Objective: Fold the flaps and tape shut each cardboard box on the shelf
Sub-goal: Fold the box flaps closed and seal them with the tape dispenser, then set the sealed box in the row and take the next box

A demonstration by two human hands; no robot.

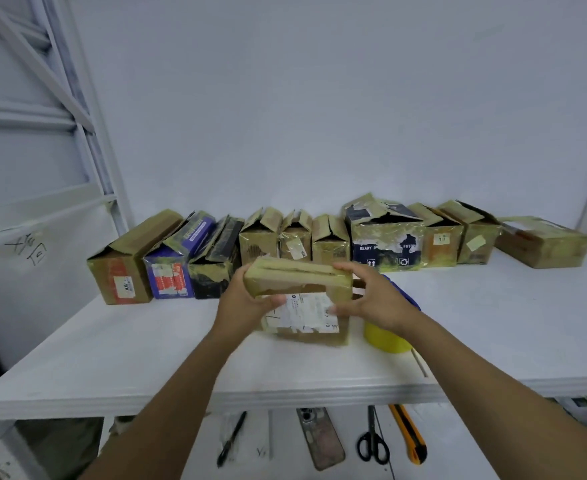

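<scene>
A small cardboard box (302, 306) with a white shipping label stands on the white shelf (146, 358) in front of me, its top flaps folded down. My left hand (247, 301) grips its left end, thumb on the front face. My right hand (375, 299) holds the right end, fingers curled over the top edge. Behind my right hand sits a yellow tape roll (385, 337) with a blue part (406, 296), partly hidden. Along the back stands a row of several worn boxes (385, 244), most with loose or raised flaps.
On a lower surface under the shelf lie a black pen (231, 438), a phone (320, 438), black scissors (371, 441) and an orange utility knife (410, 434). A white metal rack frame (87, 150) rises at the left. A flat closed box (541, 240) ends the row at the right.
</scene>
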